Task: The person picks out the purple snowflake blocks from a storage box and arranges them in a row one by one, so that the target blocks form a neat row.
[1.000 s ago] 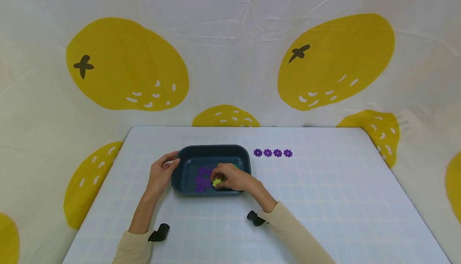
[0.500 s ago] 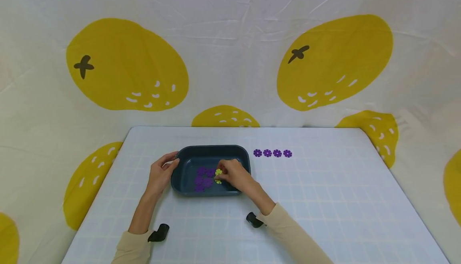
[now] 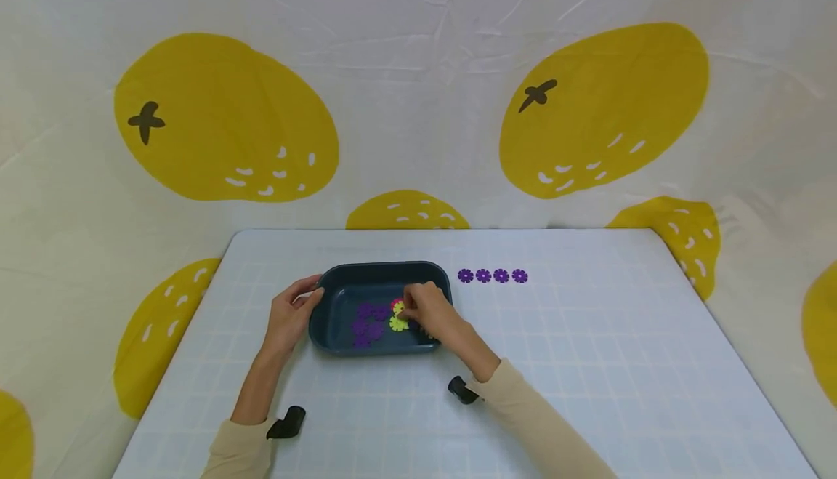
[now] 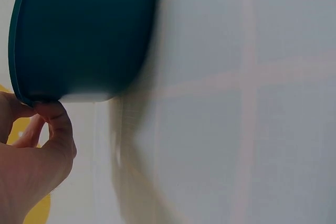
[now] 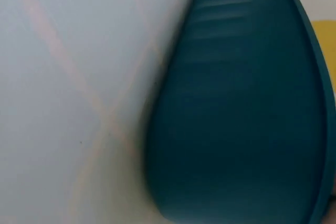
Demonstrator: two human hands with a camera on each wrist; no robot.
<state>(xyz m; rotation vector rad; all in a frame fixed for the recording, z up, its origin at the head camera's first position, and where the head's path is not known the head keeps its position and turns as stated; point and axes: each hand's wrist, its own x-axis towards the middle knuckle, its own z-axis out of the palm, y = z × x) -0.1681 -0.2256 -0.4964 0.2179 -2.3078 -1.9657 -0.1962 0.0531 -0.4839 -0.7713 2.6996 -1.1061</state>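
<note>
1. Evidently the left hand (image 3: 288, 319) pinches the rim of the tub (image 3: 337, 310) at its left end, thumb and finger meeting on the edge.
2. The right hand (image 3: 433, 310) is inside the tub, fingers bent down by the yellow flowers (image 3: 398, 324); whether it grips one, I cannot tell.
3. The purple flowers (image 3: 375, 330) lie clustered left of the yellow ones, with a pink flower (image 3: 394, 303) partly covered behind. Another row of purple flowers (image 3: 483, 276) sits on the table (image 3: 601, 363), right of the tub.
4. The flowers look light, thin and fairly stiff, likely plastic; lying flat, they may slide. Best pinch opposite petals or lift by the notched edge.
5. The tub seems rigid and smooth; its rim gives a steady hold.
</note>
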